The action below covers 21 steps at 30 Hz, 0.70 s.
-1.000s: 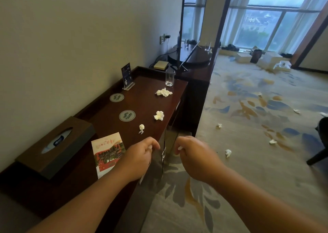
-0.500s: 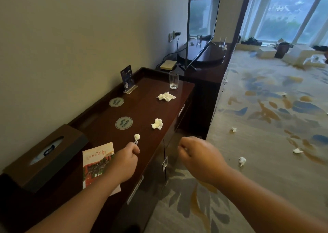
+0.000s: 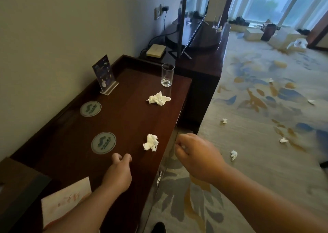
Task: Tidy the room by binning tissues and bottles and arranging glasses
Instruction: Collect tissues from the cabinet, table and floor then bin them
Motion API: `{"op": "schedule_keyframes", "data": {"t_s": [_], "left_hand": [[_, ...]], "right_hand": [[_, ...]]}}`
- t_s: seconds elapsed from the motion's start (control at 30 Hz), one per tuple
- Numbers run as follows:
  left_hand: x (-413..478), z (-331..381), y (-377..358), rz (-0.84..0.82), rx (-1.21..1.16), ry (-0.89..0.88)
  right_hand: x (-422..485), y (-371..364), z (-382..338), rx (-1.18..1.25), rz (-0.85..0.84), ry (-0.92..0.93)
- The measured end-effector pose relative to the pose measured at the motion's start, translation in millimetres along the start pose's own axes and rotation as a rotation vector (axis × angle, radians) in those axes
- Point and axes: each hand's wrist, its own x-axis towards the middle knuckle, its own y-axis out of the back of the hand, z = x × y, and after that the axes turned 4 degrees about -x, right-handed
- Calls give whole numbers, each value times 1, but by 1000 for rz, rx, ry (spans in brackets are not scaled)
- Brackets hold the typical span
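The carpet [image 3: 257, 161] was strewn with floor tissues [image 3: 233, 155], several lying well apart toward the window; no bin and no bottles showed. By my judgement the tidying had barely started.

On the dark desk [image 3: 134, 119] two wads remained: the far tissue [image 3: 158, 98] just in front of the glass [image 3: 167, 74], and the near tissue [image 3: 150, 142] close to the front edge; the glass stood upright at the far corner, not on either coaster [image 3: 103, 142] – so the arranging was undone too.

The left hand [image 3: 118, 172] lay low over the desk just short of the nearer coaster, fingers curled downward; whether it gripped anything I cannot tell. The right hand [image 3: 197, 154] hung off the desk's front edge, clenched round a white scrap [image 3: 182, 146] that peeped out between its fingers – most likely a tissue.

Against the frame half a second before, the smallest wad, which had lain at the left fingertips, was gone from sight; probably it sat under those curled fingers. The view had also drawn nearer the desk; the right fist was unchanged.
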Motion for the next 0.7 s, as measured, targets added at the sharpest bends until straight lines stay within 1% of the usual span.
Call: {"op": "schedule_keyframes", "data": {"t_s": [0.07, 0.13, 0.23, 0.33, 0.4, 0.5, 0.57, 0.6, 0.7], "left_hand": [[12, 3, 1, -49, 38, -26], [22, 8, 6, -84, -19, -52], [39, 21, 19, -45, -141, -148], [52, 41, 26, -7, -191, -274], [62, 55, 23, -31, -134, -320], [76, 64, 13, -135, 38, -267], [80, 67, 7, -137, 116, -277], [82, 69, 7, -124, 122, -298], [91, 77, 20, -83, 11, -319]], "right_hand": [[20, -6, 0, 1, 3, -13], [35, -13, -2, 6, -7, -29], [50, -19, -4, 1, -31, -33], [64, -15, -4, -6, -41, -31], [73, -11, -2, -10, -36, -33], [88, -5, 4, -30, -17, -34], [99, -2, 9, -36, -1, -25], [105, 0, 11, -31, 2, -18], [127, 2, 17, -29, 7, 7]]}}
